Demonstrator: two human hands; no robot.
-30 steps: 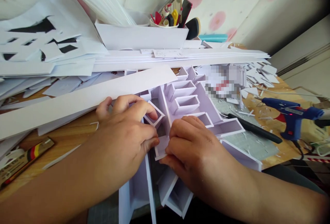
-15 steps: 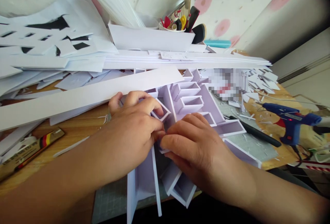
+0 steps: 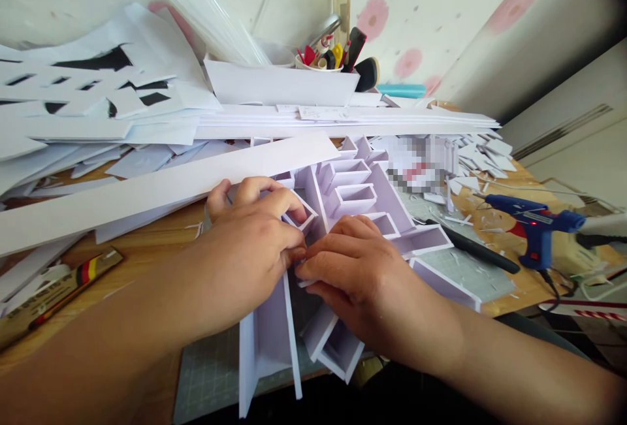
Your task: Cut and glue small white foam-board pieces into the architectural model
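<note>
A white foam-board model [image 3: 317, 200], made of upright walls and small open boxes, lies in front of me on a grey-green cutting mat [image 3: 208, 373]. My left hand [image 3: 257, 239] reaches over its left part, fingers bent around a wall and a small box, thumb and fingertips pressed together near the middle. Close beside it, my right hand [image 3: 353, 275] is closed with thumb and fingers in a pinch. The edge of a small white board piece [image 3: 304, 283] shows beneath those fingers; the rest is hidden. Both hands' fingertips nearly meet inside the model.
A long white strip [image 3: 147, 200] lies left of the model. To the right are a blue hot glue gun [image 3: 539, 222] with its red light lit and a long black tool [image 3: 477, 249]. White board sheets [image 3: 147, 105] and a tool cup [image 3: 318, 67] stand behind; white scraps [image 3: 490, 154] lie back right.
The view has shifted slightly, so things at the right appear farther left. Both hands keep nearly the same hold; more of the small white piece's edge shows beneath the right fingers.
</note>
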